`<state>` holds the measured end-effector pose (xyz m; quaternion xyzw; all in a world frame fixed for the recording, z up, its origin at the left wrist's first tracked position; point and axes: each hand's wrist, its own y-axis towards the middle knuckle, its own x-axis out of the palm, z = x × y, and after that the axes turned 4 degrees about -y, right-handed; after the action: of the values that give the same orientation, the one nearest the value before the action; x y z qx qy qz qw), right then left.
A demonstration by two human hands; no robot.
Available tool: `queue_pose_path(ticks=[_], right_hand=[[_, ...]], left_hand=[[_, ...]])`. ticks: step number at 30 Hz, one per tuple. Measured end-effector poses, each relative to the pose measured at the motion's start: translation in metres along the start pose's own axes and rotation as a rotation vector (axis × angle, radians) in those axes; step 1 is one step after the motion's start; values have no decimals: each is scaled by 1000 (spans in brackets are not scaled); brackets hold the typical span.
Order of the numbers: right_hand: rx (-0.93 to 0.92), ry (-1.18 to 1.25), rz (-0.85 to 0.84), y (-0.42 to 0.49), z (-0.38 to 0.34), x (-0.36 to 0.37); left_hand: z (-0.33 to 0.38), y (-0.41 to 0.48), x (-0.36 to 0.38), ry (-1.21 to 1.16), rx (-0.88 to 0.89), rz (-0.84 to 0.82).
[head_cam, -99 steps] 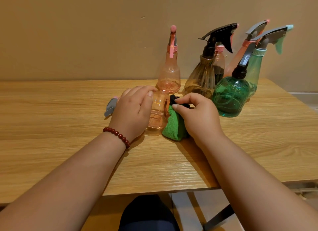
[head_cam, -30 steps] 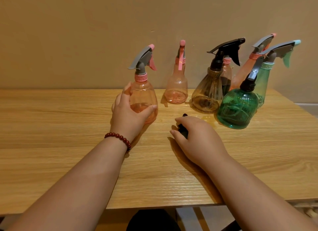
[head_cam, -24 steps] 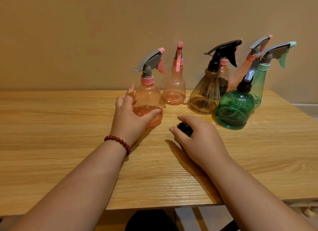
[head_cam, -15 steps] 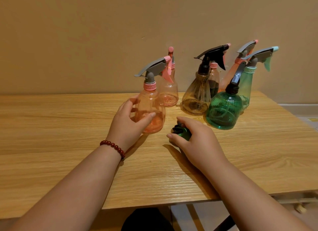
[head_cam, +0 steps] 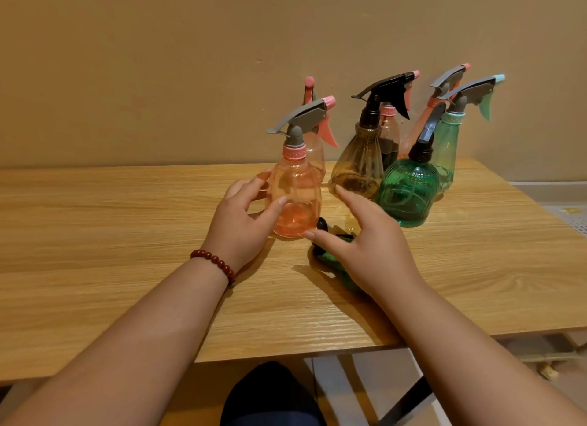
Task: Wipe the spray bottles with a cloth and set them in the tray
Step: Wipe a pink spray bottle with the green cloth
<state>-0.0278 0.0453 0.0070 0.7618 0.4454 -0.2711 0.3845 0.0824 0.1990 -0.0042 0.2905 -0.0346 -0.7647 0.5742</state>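
While both forearms stretch forward over the table (head_cam: 95, 241), a bead bracelet (head_cam: 216, 264) circles the left wrist. Just beyond it the left hand (head_cam: 241, 225) grasps the orange bottle (head_cam: 297, 200) low on its body, thumb curled across the near side and fingers wrapped round the far left side. The right hand (head_cam: 371, 244) hovers palm-down with fingers straight and spread, gripping nothing; its thumb tip lies just beside the bottle's base and its forefinger reaches toward the brown bottle (head_cam: 357, 168). Under that palm lies the green cloth (head_cam: 330, 258), bunched on the table; whether the palm touches it I cannot tell. The orange bottle stands upright near the table's middle, long axis vertical, its grey head and pink nozzle pointing right, the pink trigger hanging below on the right. Farther back the other bottles stand close together: the brown one, a round green bottle (head_cam: 408, 193) whose raised pattern is too blurred to read, a pink bottle (head_cam: 317, 163) partly hidden behind the orange one, and a tall green bottle (head_cam: 448, 152) nearest the wall (head_cam: 158, 60).
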Motion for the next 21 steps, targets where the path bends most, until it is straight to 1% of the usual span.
queue_pose_path(ticks=[2, 4, 6, 8, 13, 17, 21], right_hand=[[18, 3, -20, 8, -5, 2], [55, 24, -30, 17, -7, 7], [105, 76, -10, 25, -6, 12], [135, 118, 29, 29, -3, 20], [150, 92, 150, 29, 3, 28], [189, 60, 160, 32, 7, 26], [241, 102, 172, 36, 9, 20]], left_hand=[[-2, 0, 1, -22, -1, -29], [-4, 0, 1, -109, -20, -70], [-4, 0, 2, -186, -32, -93], [-4, 1, 2, -202, -30, -100], [-3, 2, 4, -111, 11, -107], [-7, 4, 6, -8, 31, -114], [-10, 5, 4, 36, 16, -55]])
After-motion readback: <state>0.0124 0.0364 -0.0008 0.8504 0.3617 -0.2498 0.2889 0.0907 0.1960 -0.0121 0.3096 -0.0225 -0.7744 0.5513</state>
